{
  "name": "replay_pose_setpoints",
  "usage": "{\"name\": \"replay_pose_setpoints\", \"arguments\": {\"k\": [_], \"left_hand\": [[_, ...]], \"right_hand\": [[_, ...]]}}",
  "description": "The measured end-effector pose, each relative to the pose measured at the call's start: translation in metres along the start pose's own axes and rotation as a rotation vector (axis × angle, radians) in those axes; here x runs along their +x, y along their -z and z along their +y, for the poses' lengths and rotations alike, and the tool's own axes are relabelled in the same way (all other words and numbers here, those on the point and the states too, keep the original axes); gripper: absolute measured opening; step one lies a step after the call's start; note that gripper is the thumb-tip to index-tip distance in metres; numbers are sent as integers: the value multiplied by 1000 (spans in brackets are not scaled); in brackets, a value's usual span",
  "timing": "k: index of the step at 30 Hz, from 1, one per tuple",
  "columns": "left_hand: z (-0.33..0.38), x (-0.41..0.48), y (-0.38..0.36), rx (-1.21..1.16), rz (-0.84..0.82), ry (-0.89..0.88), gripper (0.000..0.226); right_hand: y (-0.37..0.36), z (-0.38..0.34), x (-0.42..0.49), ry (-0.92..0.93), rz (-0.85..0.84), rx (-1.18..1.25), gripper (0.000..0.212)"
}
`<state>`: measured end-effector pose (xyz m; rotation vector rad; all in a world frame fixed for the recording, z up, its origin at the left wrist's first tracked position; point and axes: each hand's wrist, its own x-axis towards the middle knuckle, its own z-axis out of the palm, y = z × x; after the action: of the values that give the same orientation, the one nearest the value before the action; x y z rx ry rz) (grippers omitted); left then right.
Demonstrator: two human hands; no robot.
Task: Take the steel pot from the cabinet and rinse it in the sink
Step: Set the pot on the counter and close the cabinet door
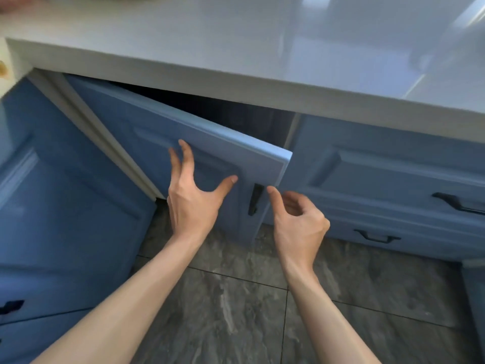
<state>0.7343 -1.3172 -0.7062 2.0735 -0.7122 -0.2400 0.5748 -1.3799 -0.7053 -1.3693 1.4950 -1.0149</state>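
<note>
Cabinet door (168,132): blue, hinged on your left, swung partly out; a dark gap shows behind it under the desk (236,43).
Left hand (194,198): your fingers are spread wide against the door's front panel, gripping nothing.
Right hand (296,219): half curled and empty, your thumb just beside the door's free edge, near the black handle (254,199).
Steel pot: you cannot see it; the cabinet interior is too dark to make out.
Sink: outside the view.
Desk top: white and glossy, blurred, its far edge cut off.
Drawers (393,179): to your right, shut, black pulls.
Floor (236,298): grey marbled tile.
</note>
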Motion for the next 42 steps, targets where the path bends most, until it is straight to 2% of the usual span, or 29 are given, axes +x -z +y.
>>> {"name": "replay_pose_setpoints", "arguments": {"k": [4,12,18,23,29,34,37,40,42], "left_hand": [[-9,10,-14,8,67,-71,120],[-9,30,-35,-12,107,-92,116],[5,41,-36,31,107,-27,110],[9,47,-33,26,44,-7,110],[18,42,-6,54,-69,28,114],[72,20,38,26,-158,-14,98],[120,11,69,52,-291,-85,92],[173,9,97,156,-372,-142,76],[255,4,116,196,-458,-237,71]], "right_hand": [[-11,2,16,111,-14,46,26],[-25,0,54,251,16,-36,34],[-34,-9,72,240,11,-139,42],[-39,-15,80,212,-9,-195,47],[-20,-33,74,188,-103,-218,31],[24,-71,59,238,-282,-215,32],[70,-111,50,263,-342,-253,46],[115,-151,46,236,-361,-336,53],[187,-205,51,211,-293,-343,54]]}}
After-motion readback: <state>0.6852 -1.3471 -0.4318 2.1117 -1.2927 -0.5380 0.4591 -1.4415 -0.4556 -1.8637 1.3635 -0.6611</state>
